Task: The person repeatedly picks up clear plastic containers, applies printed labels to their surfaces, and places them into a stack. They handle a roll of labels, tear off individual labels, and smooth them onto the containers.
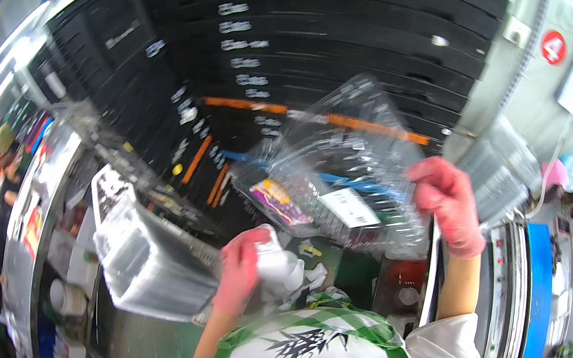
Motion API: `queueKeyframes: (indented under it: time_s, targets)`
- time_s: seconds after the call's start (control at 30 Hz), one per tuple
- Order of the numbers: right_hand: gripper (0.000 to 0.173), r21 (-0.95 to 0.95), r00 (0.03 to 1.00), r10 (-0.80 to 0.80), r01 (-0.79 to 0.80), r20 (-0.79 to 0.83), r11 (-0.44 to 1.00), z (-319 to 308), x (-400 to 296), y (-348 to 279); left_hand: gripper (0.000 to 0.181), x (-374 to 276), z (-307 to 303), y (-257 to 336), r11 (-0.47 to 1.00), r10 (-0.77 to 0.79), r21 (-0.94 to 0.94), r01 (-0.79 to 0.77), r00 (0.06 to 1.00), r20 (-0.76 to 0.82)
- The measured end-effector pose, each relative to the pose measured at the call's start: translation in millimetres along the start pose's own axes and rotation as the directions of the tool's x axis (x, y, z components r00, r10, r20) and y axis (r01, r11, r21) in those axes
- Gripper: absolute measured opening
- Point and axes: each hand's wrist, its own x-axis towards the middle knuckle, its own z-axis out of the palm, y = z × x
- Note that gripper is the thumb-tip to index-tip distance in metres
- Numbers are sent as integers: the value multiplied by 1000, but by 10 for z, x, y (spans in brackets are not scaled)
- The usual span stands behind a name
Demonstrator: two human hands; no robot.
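My right hand (446, 205), in a pink glove, grips the right edge of a clear plastic container (361, 162) with a hinged lid. A white label (350, 208) and a purple and yellow label (281, 201) show on the clear plastic. My left hand (239, 269), also gloved in pink, holds a white object (274, 260), perhaps a roll of labels; blur hides its exact kind. Left of that hand stands a large stack of nested clear plastic trays (157, 265), wrapped in film.
Tall stacks of black plastic crates (352, 39) stand in front. More clear containers (505, 167) lean by the wall at right, near a machine with a blue panel (532, 299). A metal counter (43, 187) runs along the left, with a person (8, 182) beyond it.
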Motion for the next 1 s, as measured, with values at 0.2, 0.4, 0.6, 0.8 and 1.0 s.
queueKeyframes:
  time_s: [0.2,0.4,0.6,0.8,1.0]
  targets:
    - [48,-431,272,-775,704,-570,564,-1589,-977,88,22,54,91,-8,993,29,-109,-55,974,-223]
    - [31,-901,88,-926,214,-367,378,-2153,-556,-175,65,140,266,308,909,85,-390,-148,981,-174]
    - [15,-816,678,-640,-562,-361,-135,-3249,-5,225,35,136,377,335,744,-113,-657,122,992,57]
    - [16,-906,861,-331,-422,-386,-41,-4020,310,523,22,-139,229,250,650,-235,-747,138,972,-25]
    - [37,-771,835,-337,-539,-436,-338,-3597,277,820,13,-202,-2,137,707,-421,-685,175,882,-210]
